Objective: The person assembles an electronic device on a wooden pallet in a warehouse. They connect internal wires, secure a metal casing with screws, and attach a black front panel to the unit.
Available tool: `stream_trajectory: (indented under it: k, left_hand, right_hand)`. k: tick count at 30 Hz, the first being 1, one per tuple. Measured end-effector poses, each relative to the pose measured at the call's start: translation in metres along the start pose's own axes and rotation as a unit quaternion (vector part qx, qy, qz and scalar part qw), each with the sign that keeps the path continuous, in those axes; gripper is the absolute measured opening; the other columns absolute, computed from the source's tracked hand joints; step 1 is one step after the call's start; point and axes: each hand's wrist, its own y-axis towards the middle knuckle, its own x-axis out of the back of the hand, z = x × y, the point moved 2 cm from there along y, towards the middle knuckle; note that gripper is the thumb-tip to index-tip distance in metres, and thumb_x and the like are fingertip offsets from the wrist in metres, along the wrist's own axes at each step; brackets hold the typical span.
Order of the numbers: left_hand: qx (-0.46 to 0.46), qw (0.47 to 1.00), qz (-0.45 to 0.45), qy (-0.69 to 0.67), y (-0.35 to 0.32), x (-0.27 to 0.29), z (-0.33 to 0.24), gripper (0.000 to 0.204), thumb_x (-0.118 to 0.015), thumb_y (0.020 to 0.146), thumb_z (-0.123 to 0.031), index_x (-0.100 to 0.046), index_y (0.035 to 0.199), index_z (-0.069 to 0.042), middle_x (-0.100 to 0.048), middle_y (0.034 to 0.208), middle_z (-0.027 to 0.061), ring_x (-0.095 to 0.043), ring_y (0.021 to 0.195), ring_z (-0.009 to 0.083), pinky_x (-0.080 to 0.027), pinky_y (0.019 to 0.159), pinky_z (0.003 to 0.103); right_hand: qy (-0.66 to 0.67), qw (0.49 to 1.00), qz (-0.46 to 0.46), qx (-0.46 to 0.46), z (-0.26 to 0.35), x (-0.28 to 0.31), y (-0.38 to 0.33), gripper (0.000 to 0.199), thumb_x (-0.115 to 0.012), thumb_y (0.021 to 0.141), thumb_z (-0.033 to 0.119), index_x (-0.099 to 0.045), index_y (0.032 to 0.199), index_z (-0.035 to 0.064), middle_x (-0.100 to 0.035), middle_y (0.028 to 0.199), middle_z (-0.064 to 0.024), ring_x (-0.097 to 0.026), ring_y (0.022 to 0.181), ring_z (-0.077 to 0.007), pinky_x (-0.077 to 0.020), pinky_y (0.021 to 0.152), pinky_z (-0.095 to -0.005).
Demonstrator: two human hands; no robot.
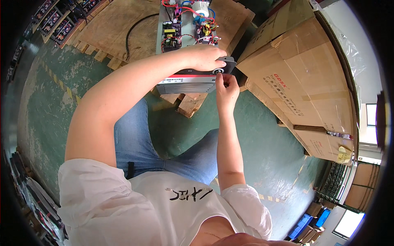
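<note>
An open-topped electronic unit [164, 89] lies on a wooden pallet in front of me, its silver finned side towards me. It has a dark front panel with a red stripe, and circuit boards [170, 33] show inside. My left hand [205, 58] reaches across it and bends over the panel's edge, its thumb beside a round ringed fitting [218, 71]. Below that fitting, my right hand [228, 88] is closed in a pinch with its fingertips against the ring. Whatever lies between those fingertips is too small to make out.
Large cardboard cartons [303, 74] stand close on the right. The wooden pallet [111, 35] spreads beyond the unit, with a black cable [130, 35] across it. Racks of boards [61, 28] are at far left. Green floor [180, 135] shows between my knees.
</note>
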Motion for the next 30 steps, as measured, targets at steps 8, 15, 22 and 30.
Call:
stream_trajectory:
  k: [8,15,22,30]
  left_hand:
    - [0.031,0.998,0.051,0.006,-0.003,0.008,-0.011,0.034,-0.052,0.09,-0.028,-0.058,0.11,-0.001,-0.064,0.099,0.0219,-0.061,0.096,0.0364,-0.047,0.082,0.044]
    - [0.026,0.999,0.046,0.013,-0.004,0.008,-0.008,0.034,-0.052,0.091,-0.028,-0.058,0.109,-0.001,-0.064,0.098,0.0219,-0.061,0.096,0.0368,-0.046,0.082,0.045]
    - [0.017,1.0,0.019,0.001,-0.003,0.004,-0.006,0.033,-0.052,0.09,-0.031,-0.06,0.103,-0.001,-0.065,0.093,0.0217,-0.062,0.091,0.037,-0.047,0.079,0.046]
    - [0.022,1.0,0.02,0.008,-0.003,0.005,-0.006,0.035,-0.053,0.09,-0.031,-0.059,0.105,0.0,-0.064,0.095,0.0226,-0.062,0.092,0.0372,-0.047,0.08,0.046]
  right_hand:
    - [-0.226,0.968,-0.001,0.107,0.023,0.004,0.003,0.02,-0.064,0.081,0.021,-0.053,0.074,0.0066,-0.061,0.065,-0.0102,-0.061,0.057,-0.0301,-0.0479,0.053,-0.0403]
    - [-0.246,0.962,0.01,0.12,0.017,-0.001,0.003,0.019,-0.062,0.083,0.021,-0.053,0.075,0.0055,-0.063,0.069,-0.0136,-0.061,0.058,-0.0344,-0.0485,0.053,-0.0418]
    - [0.163,0.965,0.142,-0.148,-0.017,-0.003,0.014,0.025,-0.055,0.091,0.024,-0.06,0.083,0.0009,-0.053,0.059,-0.0046,-0.046,0.045,-0.0141,-0.0356,0.043,-0.0284]
    - [0.287,0.915,0.146,-0.245,0.0,-0.003,0.002,0.026,-0.052,0.093,0.024,-0.06,0.084,0.0012,-0.047,0.059,0.0025,-0.034,0.046,-0.004,-0.0212,0.04,-0.0219]
